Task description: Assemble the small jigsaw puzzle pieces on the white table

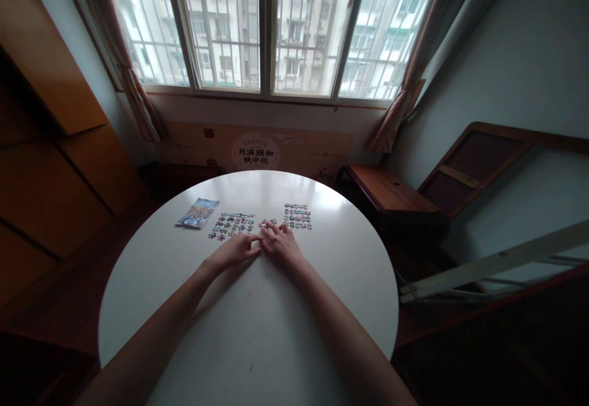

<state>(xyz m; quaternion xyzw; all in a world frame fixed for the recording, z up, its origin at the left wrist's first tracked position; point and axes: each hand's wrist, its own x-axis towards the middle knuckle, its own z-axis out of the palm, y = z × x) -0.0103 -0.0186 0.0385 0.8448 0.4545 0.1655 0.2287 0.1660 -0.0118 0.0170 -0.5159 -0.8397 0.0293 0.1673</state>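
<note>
Near the middle of the white round table, my left hand (237,250) and my right hand (280,241) meet at the fingertips. My left thumb and fingers curl together against the right hand; whatever lies between them is too small and hidden to make out. Bent down over a few small jigsaw pieces (262,224), the fingers of my right hand touch them and partly cover them. A spread of loose jigsaw pieces (234,224) lies to the left. On the right, more jigsaw pieces (297,216) are laid out in rows.
A colourful printed sheet or packet (199,213) lies at the table's left. The white round table (248,357) has a curved edge. Beyond it are a wooden bench (386,188) at right, wooden cabinets (59,191) at left, and a barred window (267,32).
</note>
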